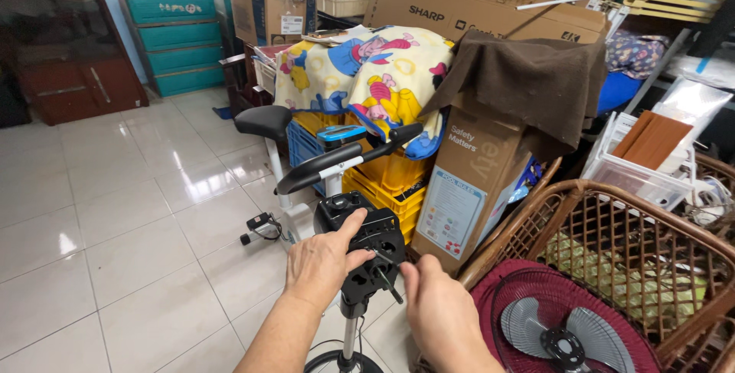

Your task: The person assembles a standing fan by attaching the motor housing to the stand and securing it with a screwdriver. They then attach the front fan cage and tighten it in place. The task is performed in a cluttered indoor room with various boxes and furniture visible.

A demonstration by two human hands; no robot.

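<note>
View from the head camera over a cluttered storeroom with a glossy white tiled floor (115, 212). Behind the work stand a white exercise bike with black saddle and handlebar (306, 166), stacked yellow and blue plastic crates (383, 178) under a cartoon-printed cloth (367, 67), and a tall brown cardboard box (467, 181) draped with a dark brown cloth (528, 74); these crowd the space just behind and right of the stand. A teal plastic drawer unit (172, 24) stands against the far wall. At right, a brown woven rattan basket chair (612, 227) holds greenish material seen through its lattice; against it leans a maroon round fan grille with grey blades (566, 327). A clear plastic bin (639, 174) beyond holds brown flat boards.

In the foreground centre, a black fan motor housing on a slim metal pole (367, 250) rises from a round base on the floor. The left hand (321, 262) is clamped on the housing's left side, thumb across the top. The right hand (436, 312) lies just right of it, fingers closed toward the thin dark motor shaft (389, 285); whether it pinches the shaft cannot be told
</note>
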